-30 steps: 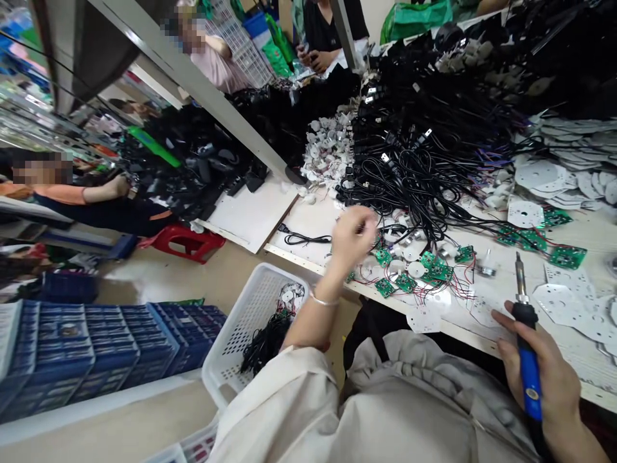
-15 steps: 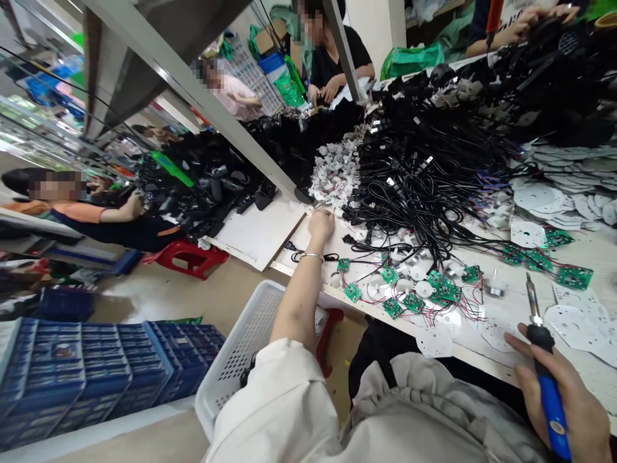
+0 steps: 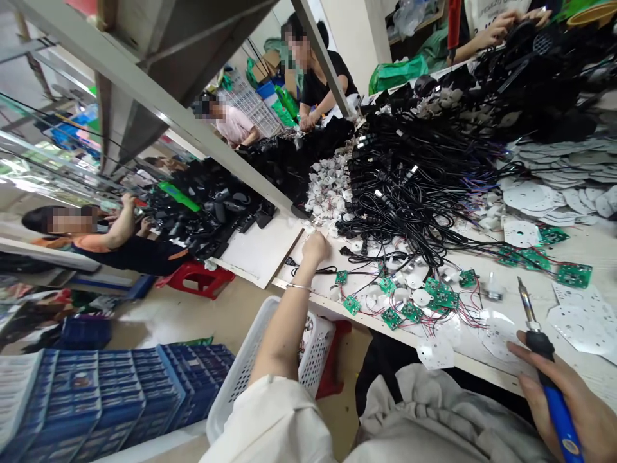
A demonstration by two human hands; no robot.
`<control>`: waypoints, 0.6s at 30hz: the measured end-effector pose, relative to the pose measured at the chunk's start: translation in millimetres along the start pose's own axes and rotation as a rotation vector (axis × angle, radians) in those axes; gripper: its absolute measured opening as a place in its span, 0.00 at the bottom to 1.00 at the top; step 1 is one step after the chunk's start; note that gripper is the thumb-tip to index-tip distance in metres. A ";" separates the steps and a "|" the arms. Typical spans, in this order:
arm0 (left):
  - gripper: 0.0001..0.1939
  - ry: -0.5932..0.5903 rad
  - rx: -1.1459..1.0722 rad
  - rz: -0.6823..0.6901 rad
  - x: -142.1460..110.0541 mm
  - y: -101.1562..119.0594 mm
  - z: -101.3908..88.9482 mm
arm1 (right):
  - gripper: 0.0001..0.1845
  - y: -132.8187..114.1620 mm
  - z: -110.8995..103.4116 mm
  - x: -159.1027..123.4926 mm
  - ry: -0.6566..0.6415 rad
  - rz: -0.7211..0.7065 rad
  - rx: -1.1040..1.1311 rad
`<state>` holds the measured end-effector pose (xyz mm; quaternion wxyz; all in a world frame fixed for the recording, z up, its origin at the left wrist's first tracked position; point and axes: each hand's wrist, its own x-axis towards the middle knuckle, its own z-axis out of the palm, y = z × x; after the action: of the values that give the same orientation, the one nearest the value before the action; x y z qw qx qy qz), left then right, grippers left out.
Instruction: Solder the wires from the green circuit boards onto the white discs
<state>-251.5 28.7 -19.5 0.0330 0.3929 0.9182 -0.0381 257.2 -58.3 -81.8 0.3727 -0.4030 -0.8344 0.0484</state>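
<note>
My left hand [image 3: 315, 246] hangs at the centre of the view, just above the table [image 3: 507, 307], fingers curled inward with the back of the hand toward me; I cannot tell whether anything is inside them. A black cable [image 3: 324, 271] lies just beside its wrist side. At 4 o'clock my right hand [image 3: 581, 402] is closed around the blue handle of a soldering iron [image 3: 560, 411], whose metal tip points up toward 2 o'clock. White perforated plates [image 3: 581, 329] lie right of the tip, and a small metal part [image 3: 494, 287] sits to its left. Also toward 4 o'clock, nearer the centre, I see green circuit boards [image 3: 441, 294] with thin red wires, mixed with white round pieces [image 3: 421, 297]. More green boards [image 3: 573, 275] lie at 3 o'clock, below stacked pale plates [image 3: 569, 161]. The heap of black power cords [image 3: 409, 215] is at 2 o'clock, and small white parts [image 3: 328, 190] are piled near 1 o'clock. At 7 o'clock a white basket [image 3: 322, 360] stands below the table edge, partly hidden by my left forearm. Blue crates [image 3: 120, 399] fill 8 o'clock. A person in a black top [image 3: 332, 83] works at 12 o'clock.
</note>
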 end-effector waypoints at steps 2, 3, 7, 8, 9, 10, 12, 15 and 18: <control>0.16 -0.040 -0.003 -0.005 -1.0 -3.2 -3.7 | 0.21 -0.8 -0.7 -0.7 0.000 0.019 0.001; 0.16 -0.061 -0.010 -0.007 -2.0 -5.5 -5.6 | 0.21 -0.9 -0.8 -1.2 -0.002 0.018 0.001; 0.15 -0.125 -0.082 0.000 -11.4 -19.1 -11.6 | 0.20 -0.2 0.5 -2.2 0.005 0.007 0.006; 0.13 -0.131 -0.113 0.001 -14.6 -23.1 -12.5 | 0.19 0.1 0.9 -2.3 0.012 0.015 0.014; 0.11 -0.130 -0.151 0.000 -17.9 -27.2 -13.2 | 0.19 0.4 1.1 -2.6 0.016 0.023 0.023; 0.09 -0.123 -0.197 -0.004 -21.1 -31.1 -13.9 | 0.19 0.7 1.2 -3.0 0.018 0.026 0.034; 0.10 -0.099 -0.311 -0.015 -26.8 -38.5 -15.8 | 0.19 1.1 1.3 -4.4 0.019 0.024 0.059; 0.09 -0.059 -0.543 -0.038 -33.1 -45.6 -20.4 | 0.20 2.0 1.8 -7.4 0.011 0.025 0.087; 0.07 0.028 -0.817 -0.059 -35.4 -43.4 -24.9 | 0.19 2.9 3.5 -9.5 0.002 0.039 0.089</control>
<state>-259.3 -24.3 10.4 0.1726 0.3217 0.8690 0.3340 260.5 -62.3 -91.0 0.3900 -0.4022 -0.8232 0.0923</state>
